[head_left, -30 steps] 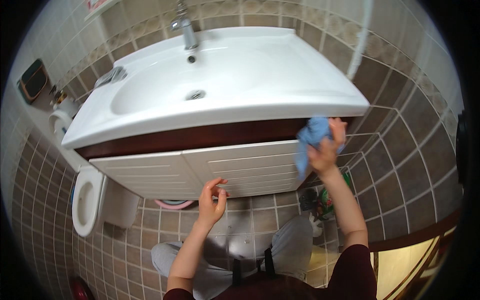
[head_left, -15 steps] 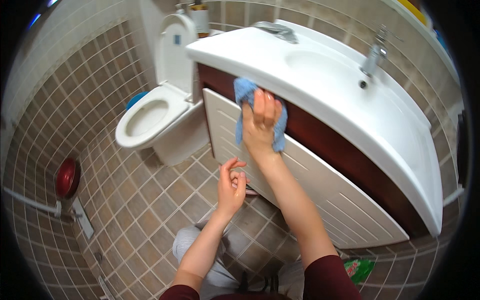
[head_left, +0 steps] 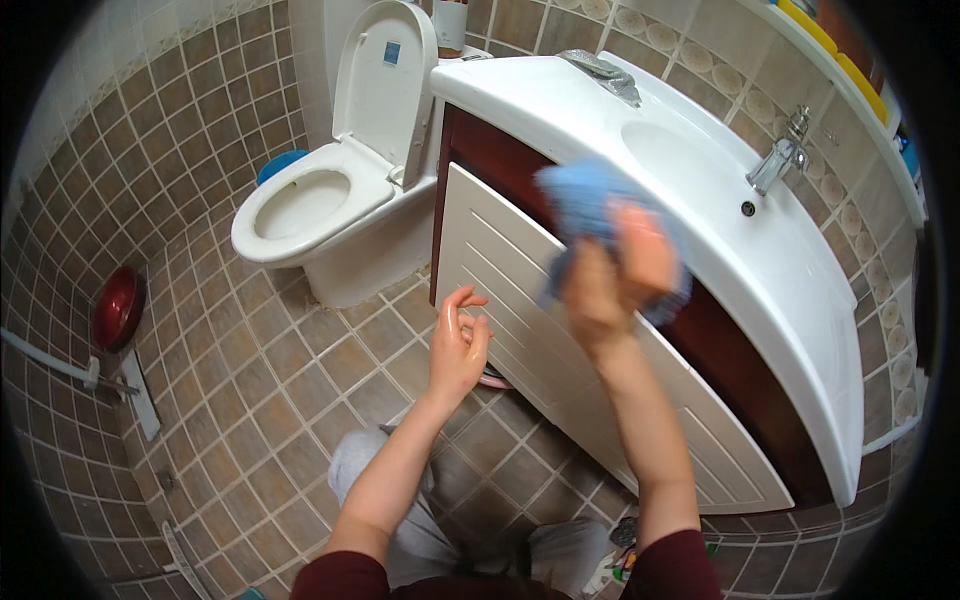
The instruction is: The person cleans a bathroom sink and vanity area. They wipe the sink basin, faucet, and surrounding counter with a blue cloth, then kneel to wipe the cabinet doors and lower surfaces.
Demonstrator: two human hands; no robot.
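A blue cloth (head_left: 590, 195) is under my right hand (head_left: 615, 275), whose fingers press round it against the front of the vanity cabinet. Both hand and cloth are smeared by motion. They lie over the dark red-brown strip (head_left: 725, 345) between the white basin top and the cream cabinet door (head_left: 520, 260). My left hand (head_left: 460, 345) hangs in the air in front of the door, holding nothing, its wet-looking fingers loosely bent and apart.
A white toilet (head_left: 300, 205) with its lid raised stands left of the cabinet. The white sink (head_left: 700, 150) carries a chrome tap (head_left: 780, 155) and a crumpled grey plastic bag (head_left: 605, 75). Against the left wall rests a red basin (head_left: 120, 308); a blue container (head_left: 280, 163) is behind the toilet.
My right hand has moved the blue cloth rightward along the dark strip. The left hand stays nearly in place. The whole view has shifted slightly.
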